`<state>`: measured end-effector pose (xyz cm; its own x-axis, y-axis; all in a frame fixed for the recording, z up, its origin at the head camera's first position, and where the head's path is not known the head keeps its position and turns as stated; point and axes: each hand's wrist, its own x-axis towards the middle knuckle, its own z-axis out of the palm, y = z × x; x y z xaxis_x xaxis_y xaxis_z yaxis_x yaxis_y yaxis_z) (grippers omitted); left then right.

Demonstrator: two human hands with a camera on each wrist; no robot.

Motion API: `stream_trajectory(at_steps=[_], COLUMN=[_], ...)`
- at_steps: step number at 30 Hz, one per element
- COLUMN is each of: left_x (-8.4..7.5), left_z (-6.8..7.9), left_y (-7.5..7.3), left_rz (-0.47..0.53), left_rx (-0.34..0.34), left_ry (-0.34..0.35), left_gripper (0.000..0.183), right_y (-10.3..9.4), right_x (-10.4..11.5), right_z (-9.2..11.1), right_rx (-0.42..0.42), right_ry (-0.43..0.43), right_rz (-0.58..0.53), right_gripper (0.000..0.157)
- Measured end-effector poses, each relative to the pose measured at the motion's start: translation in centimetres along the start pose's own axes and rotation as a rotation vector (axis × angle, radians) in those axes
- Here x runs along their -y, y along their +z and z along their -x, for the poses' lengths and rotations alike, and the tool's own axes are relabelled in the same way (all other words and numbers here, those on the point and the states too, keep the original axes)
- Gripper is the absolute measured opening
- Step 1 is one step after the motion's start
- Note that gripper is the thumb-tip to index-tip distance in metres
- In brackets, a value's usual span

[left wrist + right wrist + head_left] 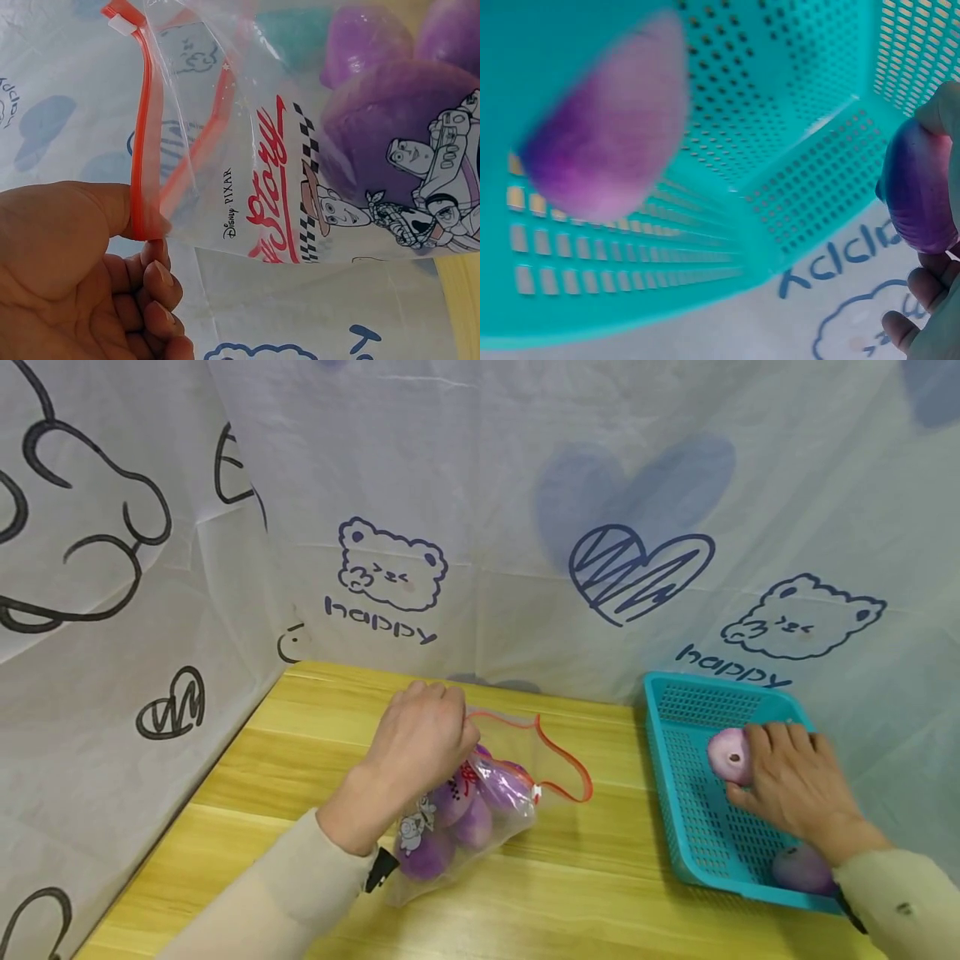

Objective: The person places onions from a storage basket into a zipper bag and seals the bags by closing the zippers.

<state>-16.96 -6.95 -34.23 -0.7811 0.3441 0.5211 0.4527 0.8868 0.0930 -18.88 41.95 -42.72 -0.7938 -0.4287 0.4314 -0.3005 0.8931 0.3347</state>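
Left wrist alone shows Disney lettering [229, 204]; left hand [420, 735] pinches bag [289, 172], right hand [798, 781] grips apparent fruit [724, 752]

Person in pale sleeves [288, 881] at a yellow wood-grain desk [592, 885]. Left grip [416, 739] holds a clear printed bag [504, 828] by its upper edge; the red-orange zip strip [576, 766] gapes toward the right. Through the film I count several purple onions [427, 856]. At right, a teal perforated basket [666, 810] sits near a white cloth [487, 643] drawn with bears and hearts. Right grip [798, 781] holds one pale-purple onion [726, 755] over the basket's interior; a second purple onion [798, 868] lies at the near right corner, beside the wrist.
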Motion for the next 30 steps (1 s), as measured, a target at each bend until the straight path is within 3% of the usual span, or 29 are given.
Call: stream_trajectory(at_steps=[7,11,16,21,30], left_x=[0.2,0.3,0.4,0.3,0.0], left_z=[-0.2,-0.3,-0.2,-0.3,-0.7], left_y=[-0.5,-0.8,-0.8,-0.7,-1.1], left_rz=[-0.021,-0.046,-0.103,-0.134,-0.117], left_rx=[0.015,0.029,-0.015,-0.053,-0.023], left_ry=[-0.004,-0.007,0.025,0.056,0.049], left_gripper=[0.024,0.023,0.022,0.021,0.020], right_y=[-1.5,-2.7,-4.6,-6.3,-9.0], right_x=[1.2,2.6,5.1,8.2,13.7], right_z=[-2.1,-3.5,-5.6,-7.5,-11.1], right_rx=[-0.090,-0.092,-0.087,-0.172,-0.303], right_ry=[-0.005,0.005,-0.004,-0.076,-0.236], right_rz=[-0.039,-0.072,-0.111,-0.161,-0.241], right_gripper=[0.096,0.081,0.080,0.080,0.076])
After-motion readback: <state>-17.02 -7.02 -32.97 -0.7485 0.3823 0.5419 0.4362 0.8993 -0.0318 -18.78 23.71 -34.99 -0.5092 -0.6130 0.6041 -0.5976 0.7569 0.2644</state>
